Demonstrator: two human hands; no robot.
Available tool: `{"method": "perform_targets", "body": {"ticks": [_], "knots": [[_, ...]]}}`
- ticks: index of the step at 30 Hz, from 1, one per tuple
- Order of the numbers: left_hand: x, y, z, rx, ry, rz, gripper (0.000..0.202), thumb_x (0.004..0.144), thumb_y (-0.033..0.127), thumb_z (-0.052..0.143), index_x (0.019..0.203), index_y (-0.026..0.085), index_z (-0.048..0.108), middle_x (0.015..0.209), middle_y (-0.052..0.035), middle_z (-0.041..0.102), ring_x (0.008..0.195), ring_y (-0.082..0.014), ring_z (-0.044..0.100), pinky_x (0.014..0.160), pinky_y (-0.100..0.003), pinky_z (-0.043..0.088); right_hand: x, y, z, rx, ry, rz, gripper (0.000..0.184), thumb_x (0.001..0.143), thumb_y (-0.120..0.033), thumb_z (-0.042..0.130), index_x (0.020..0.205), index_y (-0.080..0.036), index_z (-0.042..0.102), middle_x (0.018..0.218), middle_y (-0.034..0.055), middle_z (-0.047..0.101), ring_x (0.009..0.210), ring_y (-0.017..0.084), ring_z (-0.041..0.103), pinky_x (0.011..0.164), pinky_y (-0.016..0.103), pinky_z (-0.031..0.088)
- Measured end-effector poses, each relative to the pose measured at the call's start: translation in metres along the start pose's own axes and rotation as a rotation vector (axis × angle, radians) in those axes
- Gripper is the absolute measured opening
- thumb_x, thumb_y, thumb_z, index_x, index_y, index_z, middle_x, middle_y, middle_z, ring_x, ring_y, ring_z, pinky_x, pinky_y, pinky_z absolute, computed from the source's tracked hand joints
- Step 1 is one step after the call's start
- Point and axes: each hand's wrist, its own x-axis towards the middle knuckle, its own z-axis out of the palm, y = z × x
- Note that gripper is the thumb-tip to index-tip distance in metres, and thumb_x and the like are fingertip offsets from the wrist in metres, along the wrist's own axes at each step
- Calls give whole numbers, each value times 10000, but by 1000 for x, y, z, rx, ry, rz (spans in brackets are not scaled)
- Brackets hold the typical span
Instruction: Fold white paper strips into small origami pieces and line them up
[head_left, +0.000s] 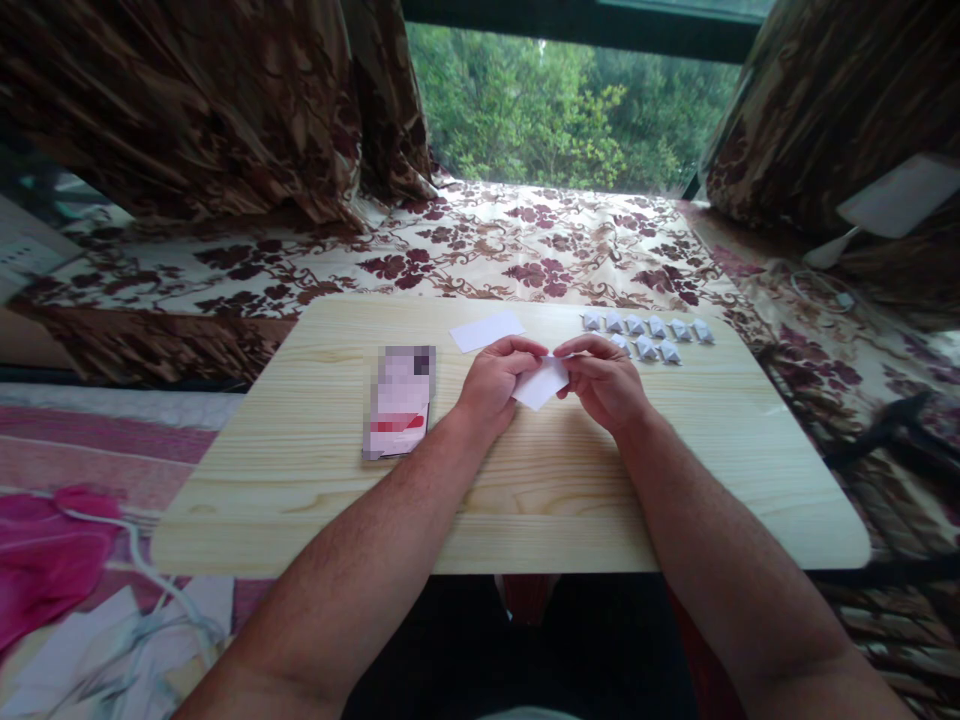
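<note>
Both my hands meet over the middle of a light wooden table (300, 470) and pinch a small white paper slip (541, 384) between them. My left hand (495, 378) grips the slip's left edge with thumb and fingers closed. My right hand (604, 380) pinches its upper right edge, fingers curled. The paper hangs just above the tabletop.
Another white paper slip (486, 330) lies flat behind my hands. Several small folded white paper pieces (649, 335) sit in rows at the back right. A pink-and-white packet (400, 402) lies to the left. Patterned cloth (480, 245) and curtains lie beyond; white cables (142, 590) at the lower left.
</note>
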Motion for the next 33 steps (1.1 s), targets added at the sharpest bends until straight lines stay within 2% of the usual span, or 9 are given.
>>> {"method": "perform_targets", "body": {"ticks": [11,16,18,22,23,25,27,30,33], "knots": [[0,-1,1,65,40,-19,147,571,147,681,719,141,683,614,-28,659,566,-192,624,539,-317,503,1,-2,-2,-3,-41,73,92,718,-210,637,731,-167,718,608,8,645,503,132,592,479,266,528],[-2,-3,2,154,52,56,177,604,209,752,756,147,686,654,-18,668,564,-149,597,536,-268,462,-1,-5,1,-74,-1,42,103,714,-269,731,718,-169,709,642,1,647,534,120,580,483,249,511],[-2,-5,1,192,44,95,236,618,270,795,784,157,671,680,-16,672,578,-148,599,545,-268,463,-1,-5,2,-105,16,23,141,686,-254,760,799,-181,717,646,-16,651,539,113,577,494,241,513],[-3,-5,0,311,93,238,265,650,320,812,793,176,642,633,29,597,553,-99,524,531,-222,408,0,-3,1,-145,59,35,450,678,-282,785,1112,-226,677,669,-40,675,515,108,577,501,245,522],[-3,-5,0,323,114,273,266,654,315,812,799,181,633,627,38,580,552,-90,509,530,-214,396,0,-3,1,-159,66,54,429,684,-311,791,1086,-211,679,664,-32,679,503,109,581,493,244,515],[-3,-4,0,313,141,323,279,661,296,808,843,192,625,647,44,579,575,-89,515,549,-208,400,1,-1,1,-194,81,71,309,692,-373,801,894,-169,689,620,-11,668,482,113,586,477,237,493],[-3,-4,1,292,139,329,311,664,278,802,914,199,634,693,35,610,613,-100,547,580,-214,425,2,-1,1,-243,107,29,298,691,-411,812,737,-160,658,566,-7,641,471,112,578,471,232,472],[-3,-4,1,293,101,247,327,669,296,794,951,188,669,737,8,657,632,-120,579,595,-233,446,1,-1,1,-361,135,-81,314,692,-438,816,690,-164,664,543,-12,622,474,102,544,468,228,444],[-3,-4,0,336,80,187,277,677,351,795,858,164,702,734,-16,675,627,-125,576,588,-239,434,0,-2,2,-460,109,-135,329,701,-469,802,692,-162,685,563,-7,621,501,100,519,473,231,427]]}}
